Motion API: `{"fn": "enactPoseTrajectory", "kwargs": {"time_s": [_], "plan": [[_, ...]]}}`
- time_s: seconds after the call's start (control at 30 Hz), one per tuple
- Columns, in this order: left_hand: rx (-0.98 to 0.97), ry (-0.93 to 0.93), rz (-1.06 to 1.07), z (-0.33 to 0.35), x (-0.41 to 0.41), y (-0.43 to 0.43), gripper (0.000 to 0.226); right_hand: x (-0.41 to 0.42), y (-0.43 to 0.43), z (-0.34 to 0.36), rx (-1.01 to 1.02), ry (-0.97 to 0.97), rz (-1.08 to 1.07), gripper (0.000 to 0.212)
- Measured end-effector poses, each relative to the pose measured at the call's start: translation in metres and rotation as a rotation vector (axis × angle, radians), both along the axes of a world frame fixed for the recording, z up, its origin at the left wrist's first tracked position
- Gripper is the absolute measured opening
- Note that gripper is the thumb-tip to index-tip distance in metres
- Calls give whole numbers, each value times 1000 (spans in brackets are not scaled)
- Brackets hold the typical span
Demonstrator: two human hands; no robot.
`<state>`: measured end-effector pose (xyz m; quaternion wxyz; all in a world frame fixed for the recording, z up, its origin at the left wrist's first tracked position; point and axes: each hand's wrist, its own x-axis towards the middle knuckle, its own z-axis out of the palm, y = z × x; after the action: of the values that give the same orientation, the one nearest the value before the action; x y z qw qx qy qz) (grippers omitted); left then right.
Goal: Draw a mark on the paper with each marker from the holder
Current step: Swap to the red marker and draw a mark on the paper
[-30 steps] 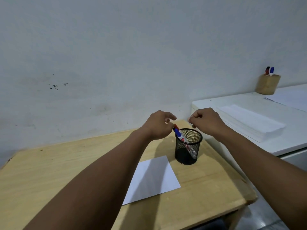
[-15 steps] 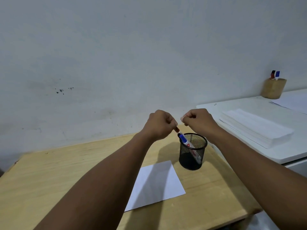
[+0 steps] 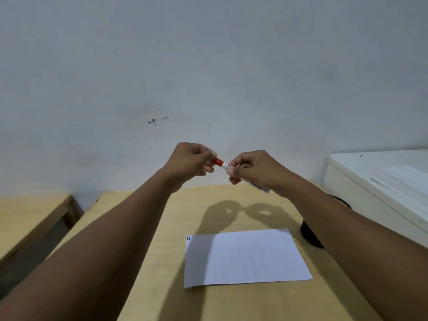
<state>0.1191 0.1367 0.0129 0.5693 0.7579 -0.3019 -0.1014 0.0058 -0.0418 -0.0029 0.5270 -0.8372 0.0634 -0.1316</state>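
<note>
I hold a white marker with a red cap point(image 3: 221, 165) in the air above the wooden table point(image 3: 162, 228). My left hand point(image 3: 190, 162) pinches the red cap. My right hand point(image 3: 252, 171) grips the white barrel, whose tail end sticks out below the palm. A white sheet of paper point(image 3: 245, 257) lies flat on the table below, with two small blue marks near its top left corner. The black mesh holder point(image 3: 309, 232) stands at the paper's right, mostly hidden behind my right forearm.
A white cabinet top point(image 3: 370, 163) with a stack of white paper point(image 3: 403, 181) sits to the right. A second wooden table point(image 3: 30, 214) stands at the left across a gap. A plain wall rises behind.
The red-capped marker has come out of the holder and now sits between both hands, away from the holder. The camera has swung left, so the holder shifted to the right edge.
</note>
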Motion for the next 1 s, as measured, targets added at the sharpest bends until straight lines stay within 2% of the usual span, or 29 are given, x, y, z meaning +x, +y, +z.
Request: {"fn": "enactPoseTrajectory", "kwargs": {"time_s": [0.13,0.23,0.3,0.37,0.47,0.53,0.6,0.7,0.77,0.9,1.0], "plan": [[6,124,-13,-16,17,49,22,18,36,-7,20,72,79,26],[-23,209,3,-38,23,75,23,28,52,-17,100,209,188,27],[-49,278,22,-58,25,90,24,31,58,-24,249,326,324,35],[-64,362,36,-78,25,101,24,34,60,-30,461,405,452,54],[-96,464,69,-99,22,110,27,36,62,-41,783,411,576,86],[-113,493,89,-105,20,109,32,38,68,-48,883,366,564,93],[-110,505,101,-109,18,105,36,44,78,-57,848,307,409,83],[-50,477,91,-109,10,96,42,53,95,-72,734,273,82,45],[-11,427,76,-108,5,91,48,55,101,-81,729,263,-39,32],[17,334,61,-112,4,87,51,53,105,-90,840,203,-30,23],[-74,427,103,-114,7,94,51,50,96,-84,900,119,74,15]]}}
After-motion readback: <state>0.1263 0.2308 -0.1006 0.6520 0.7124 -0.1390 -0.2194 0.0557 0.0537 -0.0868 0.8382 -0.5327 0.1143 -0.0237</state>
